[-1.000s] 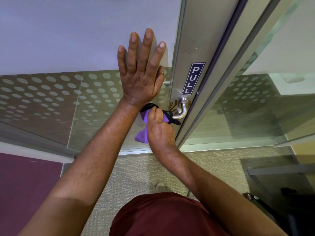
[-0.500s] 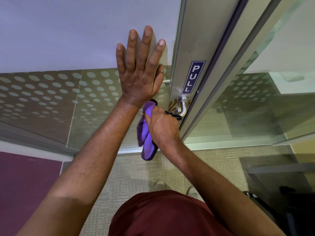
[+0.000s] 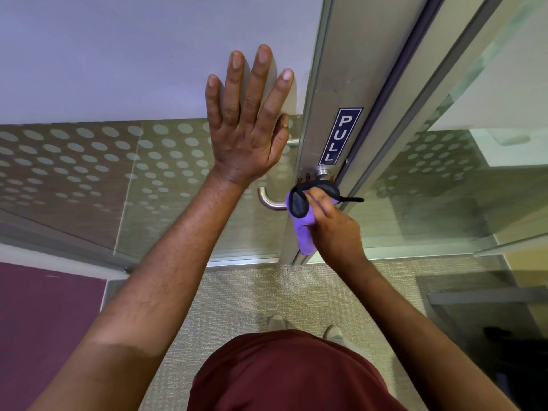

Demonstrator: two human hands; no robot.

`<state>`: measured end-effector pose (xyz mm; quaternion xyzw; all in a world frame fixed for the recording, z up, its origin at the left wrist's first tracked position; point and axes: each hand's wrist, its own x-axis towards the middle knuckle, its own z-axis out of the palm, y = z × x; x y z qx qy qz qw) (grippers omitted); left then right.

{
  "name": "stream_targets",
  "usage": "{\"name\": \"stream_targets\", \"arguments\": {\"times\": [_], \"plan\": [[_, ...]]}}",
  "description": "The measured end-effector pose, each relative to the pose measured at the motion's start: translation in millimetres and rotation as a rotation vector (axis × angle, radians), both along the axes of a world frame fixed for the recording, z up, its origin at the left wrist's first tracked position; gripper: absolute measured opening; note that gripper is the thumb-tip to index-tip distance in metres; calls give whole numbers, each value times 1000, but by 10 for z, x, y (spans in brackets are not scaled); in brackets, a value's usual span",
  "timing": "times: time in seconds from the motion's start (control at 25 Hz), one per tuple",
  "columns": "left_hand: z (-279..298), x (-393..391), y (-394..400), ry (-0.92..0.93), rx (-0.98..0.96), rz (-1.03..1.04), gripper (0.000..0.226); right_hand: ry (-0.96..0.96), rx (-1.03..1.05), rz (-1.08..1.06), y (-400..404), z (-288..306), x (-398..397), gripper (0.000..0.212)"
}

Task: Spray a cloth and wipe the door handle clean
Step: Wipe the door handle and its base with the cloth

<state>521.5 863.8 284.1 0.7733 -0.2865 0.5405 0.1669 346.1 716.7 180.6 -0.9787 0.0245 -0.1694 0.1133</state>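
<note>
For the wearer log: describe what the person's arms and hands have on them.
Both forearms are bare, with no sleeves in view. The left hand and right hand wear no gloves, rings or watch. The fingers have short, unpainted nails. A maroon garment covers the torso.

I see left hand (image 3: 247, 134) flat, fingers spread, arm outstretched; right hand (image 3: 332, 226) lower, fingers curled in a grip.

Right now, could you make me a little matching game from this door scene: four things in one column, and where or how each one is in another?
1 left hand
2 cloth
3 door handle
4 PULL sign

a gripped by right hand
b flat on the glass
c on the metal frame
d free end bare

1-b, 2-a, 3-d, 4-c
</note>
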Motion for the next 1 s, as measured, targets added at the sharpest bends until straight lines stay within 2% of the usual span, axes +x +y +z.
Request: {"name": "stream_targets", "arguments": {"times": [0.24,0.36,0.48,0.64,0.84,1.0], "plan": [[-12,5,8,5,-5,7,53,62,447,109,-223,46,-24,50],[-19,3,16,13,-4,4,53,32,536,98,-165,59,-17,51],[-3,-7,15,15,-11,2,55,56,554,-53,70,41,9,53],[-7,7,11,7,-9,7,55,-5,235,-129,545,90,25,51],[-16,8,-4,0,-16,-5,53,242,-308,-99,995,233,222,55],[-1,-6,-7,14,-15,4,55,390,-332,-182,1171,548,441,54]]}}
